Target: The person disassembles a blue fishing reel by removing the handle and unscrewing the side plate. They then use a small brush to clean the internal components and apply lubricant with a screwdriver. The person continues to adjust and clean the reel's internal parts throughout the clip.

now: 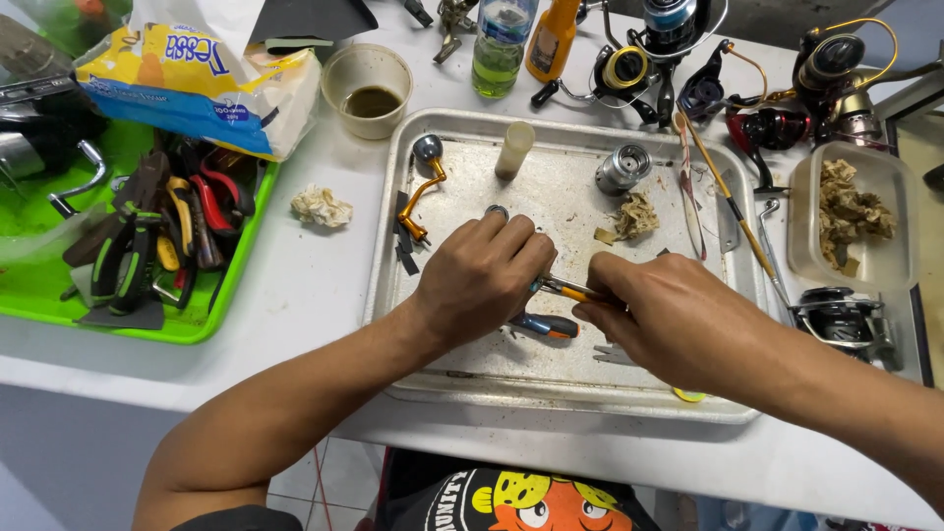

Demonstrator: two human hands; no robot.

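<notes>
Holding the thin orange-handled metal tool (562, 288) steady matters, with left hand (482, 275) and right hand (669, 320) both pinched on it, low middle of frame, over the flat silver metal tray (551, 197).

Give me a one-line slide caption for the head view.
Both hands, left and right, meet on a thin orange-handled tool over a metal tray strewn with fishing reel parts.

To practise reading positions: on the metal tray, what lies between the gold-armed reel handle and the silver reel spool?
In the head view, a cream plastic tube stands between gold-armed reel handle and silver reel spool, on the metal tray.
</notes>
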